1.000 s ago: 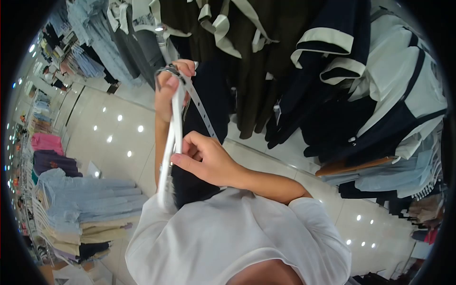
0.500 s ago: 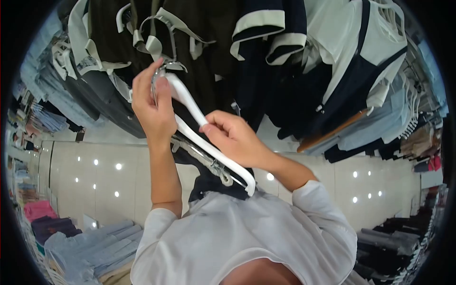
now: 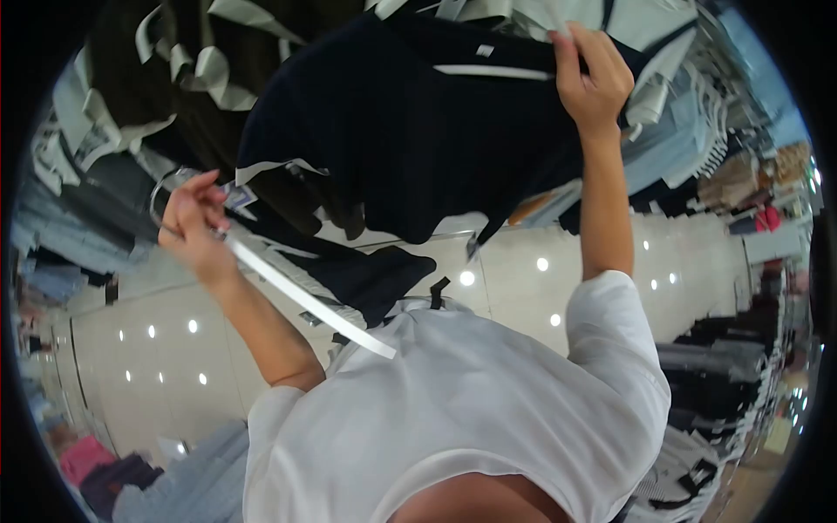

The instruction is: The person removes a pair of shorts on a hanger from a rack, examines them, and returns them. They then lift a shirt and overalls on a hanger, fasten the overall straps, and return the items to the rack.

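My left hand (image 3: pixel 196 222) is closed around the hook end of a white hanger (image 3: pixel 305 296), with the metal hook showing beside the fingers. Dark cloth (image 3: pixel 384 275) hangs beneath this hanger, lying near my shirt front. Raised at the upper right, my right hand (image 3: pixel 597 83) pinches the upper edge of a navy garment (image 3: pixel 384 122) with white trim. The garment is spread wide between the rack and me. A white strip (image 3: pixel 497 71) and a small label (image 3: pixel 485 50) show near its top. Exactly which part the right fingertips grip is partly hidden.
Brown garments with pale trim (image 3: pixel 218 78) hang at the upper left. White and navy clothes (image 3: pixel 667 65) and light blue ones (image 3: pixel 641 161) hang at the right. Folded denim (image 3: pixel 192 475) lies at the lower left. Glossy floor tiles (image 3: pixel 166 340) reflect ceiling lights.
My left hand has moved left and down with the white hanger. My right hand has left that hanger, gone up and right, and taken hold of the navy garment, now spread out.
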The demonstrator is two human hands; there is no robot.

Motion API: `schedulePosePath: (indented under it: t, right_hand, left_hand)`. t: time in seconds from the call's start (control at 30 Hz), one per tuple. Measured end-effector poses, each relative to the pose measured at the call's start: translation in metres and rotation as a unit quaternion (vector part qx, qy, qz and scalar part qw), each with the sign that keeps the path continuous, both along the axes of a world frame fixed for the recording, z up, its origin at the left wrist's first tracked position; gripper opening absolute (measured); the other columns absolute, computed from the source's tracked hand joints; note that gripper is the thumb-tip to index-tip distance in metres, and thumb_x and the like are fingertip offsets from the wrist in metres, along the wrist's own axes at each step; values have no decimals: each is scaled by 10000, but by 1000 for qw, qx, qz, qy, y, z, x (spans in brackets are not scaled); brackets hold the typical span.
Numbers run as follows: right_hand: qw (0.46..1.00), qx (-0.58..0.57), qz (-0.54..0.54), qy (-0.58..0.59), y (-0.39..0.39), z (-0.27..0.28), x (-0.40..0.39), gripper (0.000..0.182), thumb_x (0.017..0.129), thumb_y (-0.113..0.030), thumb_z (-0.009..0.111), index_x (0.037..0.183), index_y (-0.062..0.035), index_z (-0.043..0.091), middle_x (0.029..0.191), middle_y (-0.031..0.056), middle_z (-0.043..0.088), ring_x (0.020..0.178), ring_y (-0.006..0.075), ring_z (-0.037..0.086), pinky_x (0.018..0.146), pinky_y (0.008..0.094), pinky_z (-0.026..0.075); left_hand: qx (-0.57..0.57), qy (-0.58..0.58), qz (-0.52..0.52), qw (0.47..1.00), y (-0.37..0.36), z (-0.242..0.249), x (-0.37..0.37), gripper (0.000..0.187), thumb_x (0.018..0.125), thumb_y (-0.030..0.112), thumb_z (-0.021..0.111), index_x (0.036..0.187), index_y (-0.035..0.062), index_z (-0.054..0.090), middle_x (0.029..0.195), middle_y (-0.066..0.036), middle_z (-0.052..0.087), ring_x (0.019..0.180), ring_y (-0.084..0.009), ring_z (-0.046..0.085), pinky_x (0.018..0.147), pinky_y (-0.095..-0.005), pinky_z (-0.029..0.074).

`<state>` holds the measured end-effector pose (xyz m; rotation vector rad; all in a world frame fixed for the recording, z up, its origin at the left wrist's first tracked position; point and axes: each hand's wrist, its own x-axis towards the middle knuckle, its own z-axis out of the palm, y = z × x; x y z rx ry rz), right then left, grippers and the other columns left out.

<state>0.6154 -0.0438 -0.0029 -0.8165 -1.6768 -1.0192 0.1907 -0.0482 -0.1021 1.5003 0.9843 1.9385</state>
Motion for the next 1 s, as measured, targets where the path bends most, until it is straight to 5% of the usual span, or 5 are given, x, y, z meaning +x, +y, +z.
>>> schedulePosePath:
  t: [0.1, 0.13, 0.23, 0.53, 1.0]
  right_hand:
    - [973, 213, -86, 32, 23, -4, 46, 115, 868, -135, 680, 874, -20, 684, 760, 60, 660, 717, 180, 600, 681, 291, 453]
    - [946, 188, 92, 246, 29, -6, 47, 179, 882, -149, 631, 923, 24, 660, 744, 87, 628, 668, 192, 589, 616, 324, 450]
    - [793, 78, 307, 520, 25, -8, 59, 258, 895, -161, 595, 983, 79, 627, 752, 104, 603, 633, 199, 586, 549, 347, 448]
    - [768, 22, 279, 575, 3, -36, 101, 241, 902, -168, 598, 973, 59, 638, 757, 86, 612, 659, 180, 584, 574, 330, 446]
    - [782, -21, 238, 576, -15, -54, 104, 217, 914, -180, 605, 957, 27, 655, 764, 59, 626, 700, 150, 581, 613, 303, 443]
  left_hand:
    - [0, 1, 32, 999, 7, -15, -10, 413, 958, 267, 455, 939, -79, 680, 673, -91, 608, 499, -77, 464, 490, -202, 335]
    - [-6, 4, 33, 999, 8, -17, -9, 406, 959, 261, 454, 941, -75, 682, 677, -85, 607, 502, -72, 461, 492, -200, 335]
    - [-18, 10, 23, 1000, 8, -19, -1, 390, 963, 246, 449, 947, -66, 683, 692, -72, 606, 508, -62, 446, 498, -194, 334]
    - [9, 13, -91, 996, 14, -31, 13, 393, 958, 228, 435, 895, -101, 641, 566, -21, 430, 488, -93, 382, 504, -224, 325]
    - [-5, 9, -117, 993, 22, -35, 26, 369, 961, 186, 427, 906, -97, 657, 558, -9, 409, 492, -84, 374, 501, -227, 309]
